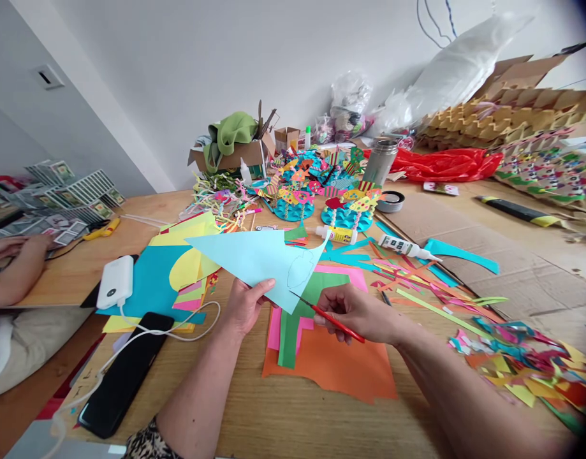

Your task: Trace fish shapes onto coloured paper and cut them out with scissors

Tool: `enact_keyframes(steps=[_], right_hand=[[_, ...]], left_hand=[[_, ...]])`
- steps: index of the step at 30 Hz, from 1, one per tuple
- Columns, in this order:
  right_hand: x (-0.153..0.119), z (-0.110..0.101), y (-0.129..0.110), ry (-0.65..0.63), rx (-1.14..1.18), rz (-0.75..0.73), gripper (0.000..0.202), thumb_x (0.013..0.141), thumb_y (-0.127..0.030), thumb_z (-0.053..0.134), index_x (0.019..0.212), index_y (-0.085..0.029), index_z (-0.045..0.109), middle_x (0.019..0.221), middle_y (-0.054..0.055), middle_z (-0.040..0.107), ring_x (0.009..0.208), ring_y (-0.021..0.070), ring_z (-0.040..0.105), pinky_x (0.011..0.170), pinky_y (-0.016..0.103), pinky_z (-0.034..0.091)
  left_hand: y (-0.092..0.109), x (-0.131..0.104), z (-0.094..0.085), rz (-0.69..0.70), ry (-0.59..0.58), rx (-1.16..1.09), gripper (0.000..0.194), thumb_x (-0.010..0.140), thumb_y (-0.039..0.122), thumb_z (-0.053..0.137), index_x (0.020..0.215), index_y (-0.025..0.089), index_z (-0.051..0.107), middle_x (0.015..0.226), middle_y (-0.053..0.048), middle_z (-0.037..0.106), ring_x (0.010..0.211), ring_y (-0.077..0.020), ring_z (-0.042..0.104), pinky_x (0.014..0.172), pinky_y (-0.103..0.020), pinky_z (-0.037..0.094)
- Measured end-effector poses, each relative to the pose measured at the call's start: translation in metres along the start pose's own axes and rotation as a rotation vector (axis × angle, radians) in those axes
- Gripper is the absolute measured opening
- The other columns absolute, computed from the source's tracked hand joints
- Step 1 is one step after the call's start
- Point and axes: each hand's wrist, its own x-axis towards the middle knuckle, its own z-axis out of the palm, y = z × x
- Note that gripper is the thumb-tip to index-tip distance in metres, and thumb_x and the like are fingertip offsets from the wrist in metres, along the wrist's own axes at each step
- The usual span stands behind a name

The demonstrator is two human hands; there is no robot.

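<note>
My left hand (249, 305) pinches a light blue sheet of paper (254, 255) along its lower edge, thumb on top. An outline is drawn in thin line near the sheet's right side. Red-handled scissors (338, 325) are in my right hand (352, 309), seen nearly edge-on. Their thin dark tip meets the paper just below the drawn outline; whether the blades are apart I cannot tell. Below both hands lie green paper (287, 344), pink paper (274, 328) and a torn-edged orange sheet (340, 366).
Left are a black phone (125, 376), a white power bank (115, 282) with cable, and coloured sheets (149, 280). Glue bottles (402, 246), paper fish crafts (347, 213) and a metal flask (381, 162) stand beyond. Scraps (527, 357) lie right. Another person's hands (29, 252) are far left.
</note>
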Motion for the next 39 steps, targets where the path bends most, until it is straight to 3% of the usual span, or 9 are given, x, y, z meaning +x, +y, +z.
enact_keyframes(steps=[9,26,39], right_hand=[[0.0027,0.0025,0.0021,-0.006,0.011,-0.019,0.043,0.071,-0.056,0.069,0.07,-0.016,0.052,0.055,-0.003,0.057,0.044,0.0081,0.053,0.04,0.02,0.041],[0.0031,0.0046,0.0026,0.018,0.019,-0.033,0.043,0.069,-0.056,0.07,0.07,-0.017,0.052,0.055,-0.003,0.055,0.049,0.0106,0.055,0.04,0.021,0.042],[0.0046,0.0094,0.004,0.048,0.041,-0.029,0.043,0.07,-0.053,0.071,0.071,-0.017,0.048,0.057,-0.004,0.053,0.047,0.0087,0.054,0.039,0.019,0.039]], left_hand=[[-0.0051,0.0007,0.0003,-0.015,-0.005,0.015,0.028,0.06,0.023,0.079,0.083,0.016,0.065,0.071,-0.001,0.066,0.056,-0.013,0.059,0.048,-0.024,0.049],[-0.0018,-0.003,0.0054,-0.047,-0.038,0.05,0.027,0.058,0.028,0.079,0.074,0.015,0.063,0.061,0.0,0.061,0.048,-0.0131,0.054,0.038,-0.024,0.045],[-0.0031,-0.0016,0.0033,-0.037,-0.036,0.022,0.026,0.061,0.026,0.078,0.078,0.015,0.062,0.063,0.0,0.061,0.05,-0.0129,0.055,0.038,-0.024,0.046]])
